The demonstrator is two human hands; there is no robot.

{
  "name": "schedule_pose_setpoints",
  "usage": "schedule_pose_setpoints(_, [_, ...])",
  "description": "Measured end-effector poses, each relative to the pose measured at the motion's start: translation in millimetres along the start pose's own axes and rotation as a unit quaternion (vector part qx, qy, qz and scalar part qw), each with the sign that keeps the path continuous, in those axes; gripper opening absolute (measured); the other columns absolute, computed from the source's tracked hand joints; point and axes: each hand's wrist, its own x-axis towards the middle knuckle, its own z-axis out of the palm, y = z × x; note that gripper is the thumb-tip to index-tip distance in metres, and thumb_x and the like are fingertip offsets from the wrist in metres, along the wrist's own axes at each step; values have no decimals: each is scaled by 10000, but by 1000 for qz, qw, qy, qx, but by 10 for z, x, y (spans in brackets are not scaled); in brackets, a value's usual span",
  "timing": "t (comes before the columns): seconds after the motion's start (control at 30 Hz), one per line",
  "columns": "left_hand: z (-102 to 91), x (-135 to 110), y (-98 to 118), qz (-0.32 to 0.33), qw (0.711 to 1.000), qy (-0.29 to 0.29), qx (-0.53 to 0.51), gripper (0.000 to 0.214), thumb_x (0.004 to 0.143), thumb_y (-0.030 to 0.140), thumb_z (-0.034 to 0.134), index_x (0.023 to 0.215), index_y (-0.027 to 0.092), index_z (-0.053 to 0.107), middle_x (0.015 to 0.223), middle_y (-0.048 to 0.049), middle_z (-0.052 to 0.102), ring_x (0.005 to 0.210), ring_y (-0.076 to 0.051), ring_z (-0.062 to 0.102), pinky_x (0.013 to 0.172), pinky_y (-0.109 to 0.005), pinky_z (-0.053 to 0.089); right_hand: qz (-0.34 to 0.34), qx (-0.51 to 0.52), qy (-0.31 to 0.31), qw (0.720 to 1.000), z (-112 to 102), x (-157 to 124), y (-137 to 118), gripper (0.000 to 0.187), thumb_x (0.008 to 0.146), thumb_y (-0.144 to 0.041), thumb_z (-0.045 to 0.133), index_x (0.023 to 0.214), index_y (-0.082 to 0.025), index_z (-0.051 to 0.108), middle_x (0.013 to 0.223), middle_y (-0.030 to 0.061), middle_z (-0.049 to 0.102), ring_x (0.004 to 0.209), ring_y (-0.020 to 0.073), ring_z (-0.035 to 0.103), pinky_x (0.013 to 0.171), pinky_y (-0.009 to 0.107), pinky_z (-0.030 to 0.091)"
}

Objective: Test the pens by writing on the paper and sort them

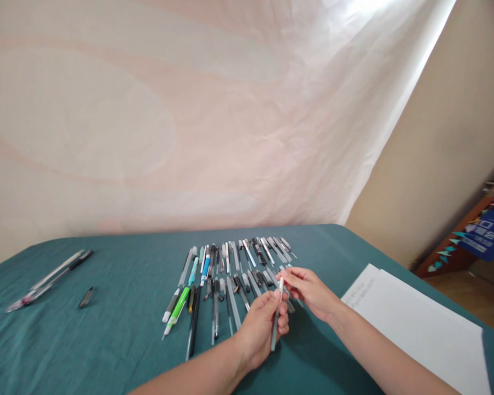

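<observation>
My left hand (264, 328) is wrapped round a slim pen (275, 327) with a greyish barrel, which it holds steeply tilted above the table. At the pen's white upper end, my right hand (307, 288) pinches with thumb and fingertips; whether a separate cap sits there I cannot make out. Behind and to the left of my hands lie many pens in two rough rows. Among them are a green pen (177, 311), a blue and white pen (206, 265), a turquoise pen (193, 271) and a long black pen (194, 322). My hands hide part of the nearer row.
White paper sheets (420, 334), with faint writing on one, lie at the right. Far left are a white pen (57, 270), a dark-ended clear pen (53, 285) and a small black cap (86, 297). A green cloth (119, 340) covers the table; a pale curtain (181, 120) hangs behind.
</observation>
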Motion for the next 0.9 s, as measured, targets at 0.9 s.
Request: schedule_pose_setpoints(0.9, [10, 4, 0, 10, 1000, 2, 9, 212, 813, 336, 517, 793, 126, 492, 602, 29, 441, 461, -39, 384, 448, -182, 254, 40, 118, 29, 992, 115, -8, 73, 303, 726, -463, 601, 745, -161, 603, 645, -14, 570, 474, 63, 460, 446, 188, 349])
